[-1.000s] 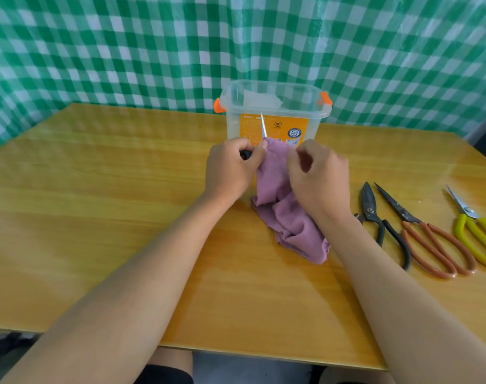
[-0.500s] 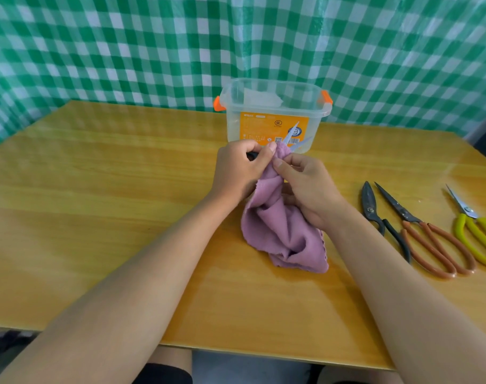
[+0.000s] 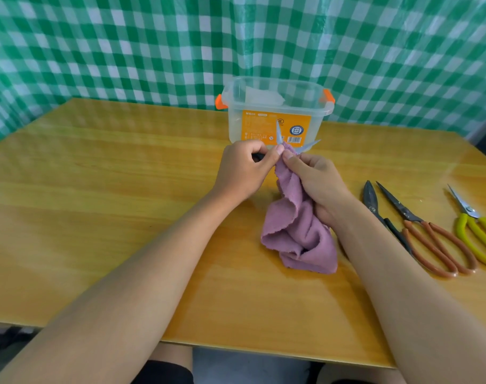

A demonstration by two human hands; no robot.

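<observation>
My left hand (image 3: 243, 170) grips the dark handles of a small pair of scissors (image 3: 280, 134), whose two silver blades stand spread apart above my fingers. My right hand (image 3: 316, 181) holds a mauve cloth (image 3: 297, 231), pinching its upper end against the scissors where the blades meet. The rest of the cloth hangs down in folds and lies crumpled on the wooden table (image 3: 125, 203). The scissors' handles are mostly hidden inside my left fist.
A clear plastic box (image 3: 275, 112) with orange latches and an orange label stands just behind my hands. On the right lie black-handled scissors (image 3: 374, 206), brown-handled scissors (image 3: 430, 239) and yellow-handled scissors (image 3: 477, 231). A green checked curtain hangs behind the table.
The scissor blades, together and upright a second ago, now stand spread apart. My right hand has turned and slid lower along the cloth, which hangs longer and has shifted toward me.
</observation>
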